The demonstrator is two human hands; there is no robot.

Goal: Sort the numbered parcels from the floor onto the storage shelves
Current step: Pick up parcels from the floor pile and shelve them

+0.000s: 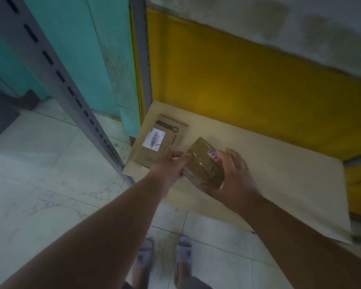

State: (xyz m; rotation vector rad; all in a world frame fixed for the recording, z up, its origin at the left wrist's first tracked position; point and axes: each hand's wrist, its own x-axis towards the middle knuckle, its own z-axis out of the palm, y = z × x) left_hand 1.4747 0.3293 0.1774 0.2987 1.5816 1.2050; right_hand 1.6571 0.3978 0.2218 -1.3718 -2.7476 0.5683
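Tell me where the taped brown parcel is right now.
In the head view the taped brown parcel sits centre frame, held between the left hand and right hand over the pale shelf board, just right of the flat labelled box.

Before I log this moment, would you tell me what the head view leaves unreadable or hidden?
- Purple number on the tape-wrapped brown parcel: blurred, partly under the right hand.
- White barcode label on the flat cardboard box: print too small.
- Parcel's underside: hidden by the parcel itself and by both hands; the left hand grips its near-left end.
- Beige shelf board: far right cut off.
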